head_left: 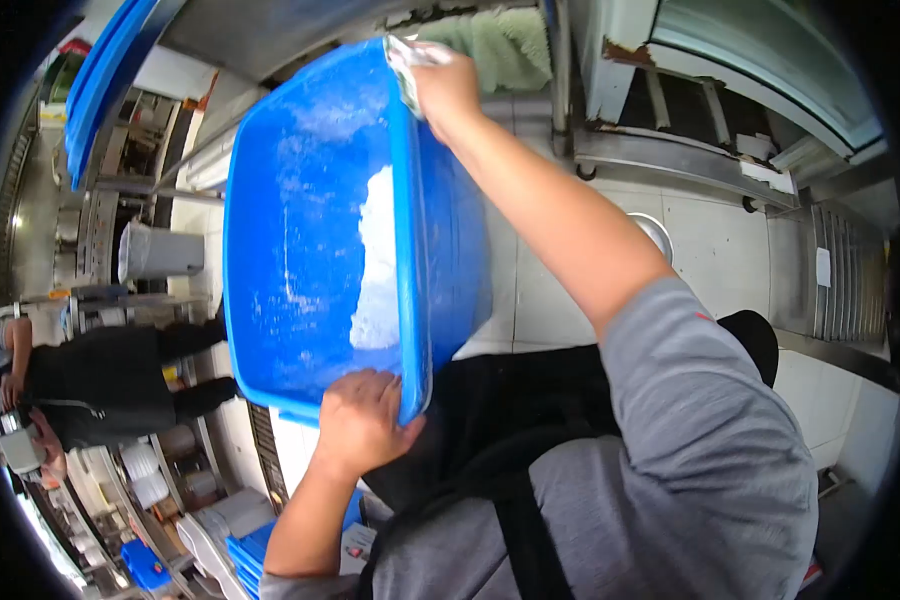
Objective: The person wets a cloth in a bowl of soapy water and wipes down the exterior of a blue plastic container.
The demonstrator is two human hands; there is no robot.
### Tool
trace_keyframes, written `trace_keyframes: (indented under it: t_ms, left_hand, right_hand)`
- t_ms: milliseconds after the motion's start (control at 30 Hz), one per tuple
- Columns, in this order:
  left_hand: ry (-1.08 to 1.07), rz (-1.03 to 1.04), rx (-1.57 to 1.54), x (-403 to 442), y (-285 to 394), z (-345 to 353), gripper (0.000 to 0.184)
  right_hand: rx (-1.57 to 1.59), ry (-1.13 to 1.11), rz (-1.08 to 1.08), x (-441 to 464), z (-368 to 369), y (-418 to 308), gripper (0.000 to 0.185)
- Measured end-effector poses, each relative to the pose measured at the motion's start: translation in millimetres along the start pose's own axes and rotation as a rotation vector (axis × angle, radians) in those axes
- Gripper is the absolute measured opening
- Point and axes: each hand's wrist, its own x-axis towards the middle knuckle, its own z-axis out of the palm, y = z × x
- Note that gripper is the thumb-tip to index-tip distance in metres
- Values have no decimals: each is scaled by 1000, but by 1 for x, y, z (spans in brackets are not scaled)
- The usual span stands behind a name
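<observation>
A large blue plastic tub (310,220), tilted with its opening toward the left of the view, holds white powder (377,270) gathered along one inner wall. Powder smears coat its inside. My left hand (365,420) is closed over the tub's rim at the near corner. At the far corner my right hand (440,85) grips the rim, with a crumpled white and green cloth or packet (405,70) between hand and tub. Part of the right hand's fingers is hidden behind it.
Another person (100,385) in dark clothes stands at the left, near shelves with containers. A grey bin (160,250) and a blue lid-like sheet (100,85) are at the upper left. A round metal bowl (652,238) lies on the tiled floor. A wheeled metal frame (685,172) stands upper right.
</observation>
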Motion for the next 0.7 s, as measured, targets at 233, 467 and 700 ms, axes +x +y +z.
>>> trace_keyframes:
  t_ms: [233, 467, 700]
  left_hand:
    - [69, -18, 29, -7, -2, 4, 35]
    - [202, 53, -77, -29, -11, -6, 50]
    - [369, -304, -1001, -68, -44, -5, 71]
  right_hand:
    - [-139, -157, -469, -239, -43, 39, 14]
    - [-350, -541, -475, -197, -56, 9, 32]
    - [-750, -921, -870, -239, -68, -28, 25]
